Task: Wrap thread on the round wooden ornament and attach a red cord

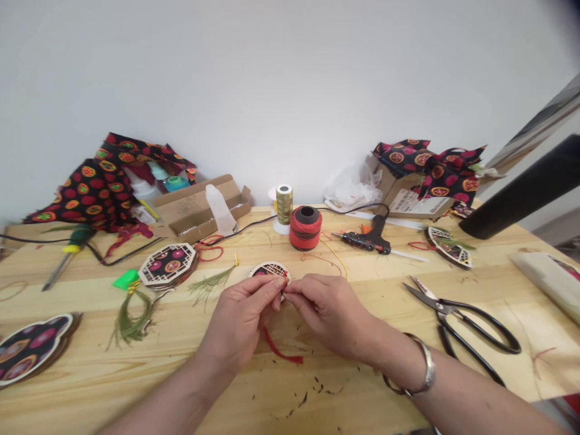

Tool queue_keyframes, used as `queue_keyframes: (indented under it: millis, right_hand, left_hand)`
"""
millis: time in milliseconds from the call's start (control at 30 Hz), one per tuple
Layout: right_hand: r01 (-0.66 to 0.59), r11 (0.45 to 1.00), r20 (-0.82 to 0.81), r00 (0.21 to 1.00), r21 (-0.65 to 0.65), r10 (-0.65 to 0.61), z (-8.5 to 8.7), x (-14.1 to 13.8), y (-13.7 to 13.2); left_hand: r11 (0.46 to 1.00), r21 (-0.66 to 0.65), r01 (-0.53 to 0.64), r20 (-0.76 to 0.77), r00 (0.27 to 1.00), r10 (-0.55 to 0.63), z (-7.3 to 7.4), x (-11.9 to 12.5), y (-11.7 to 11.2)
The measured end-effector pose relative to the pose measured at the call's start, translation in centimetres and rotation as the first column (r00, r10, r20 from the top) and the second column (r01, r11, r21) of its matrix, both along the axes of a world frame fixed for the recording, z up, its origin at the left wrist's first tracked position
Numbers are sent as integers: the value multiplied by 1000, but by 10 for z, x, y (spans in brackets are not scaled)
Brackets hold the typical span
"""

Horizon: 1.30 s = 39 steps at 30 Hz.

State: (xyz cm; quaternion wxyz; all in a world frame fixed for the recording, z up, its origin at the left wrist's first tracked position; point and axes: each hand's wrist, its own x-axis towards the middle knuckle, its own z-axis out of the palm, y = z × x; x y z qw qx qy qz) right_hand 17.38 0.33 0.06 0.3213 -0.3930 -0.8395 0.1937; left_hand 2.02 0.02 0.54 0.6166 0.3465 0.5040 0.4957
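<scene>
My left hand [247, 314] pinches its thumb and fingers together near the middle of the table, with a bit of red cord showing at the fingertips. A red cord end [281, 353] hangs out below this hand and lies toward the right. Close against it, my right hand [328, 311] is also pinched, its fingertips meeting the left ones; what lies between them is too small to make out. Just behind the fingertips is a round wooden-framed ornament [267, 270] with lattice and dark patterned fabric, partly covered by the left hand.
Black-handled scissors [453, 320] lie to the right. Behind stand a red thread spool [306, 228], a gold thread spool [284, 205] and a glue gun [369, 238]. Leftward are an octagonal ornament [167, 266], a green tassel [133, 317] and a screwdriver [67, 257]. A black cylinder [521, 187] leans at right.
</scene>
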Motion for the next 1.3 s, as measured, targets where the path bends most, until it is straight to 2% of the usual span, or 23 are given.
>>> queue_keyframes:
  millis: [400,733,867,1033,1133,1300]
  right_hand:
    - [-27,999,39,999,37,25,-1,1,-1]
    - [-69,994,154,986,82,55,2,2,-1]
    - [-95,978,199,978,187,57,2,4,-1]
    - [-141,915,295,955,377,26,7,10,1]
    - [-146,925,276,960,351,47,12,14,4]
    - [-149,978,113,985,144,133,12,19,11]
  left_hand:
    - [997,-82,13,67,998,-8,-2,-3,0]
    - [997,-81,5,64,998,0,-5,-2,-1]
    - [997,-79,15,41,999,-12,-6,-3,-1]
    - [997,-68,39,-12,999,-40,-4,-3,1]
    - [989,-106,102,-16,994,-104,-4,-3,1]
    - [955,-152,254,-8,966,-258,-5,-5,-1]
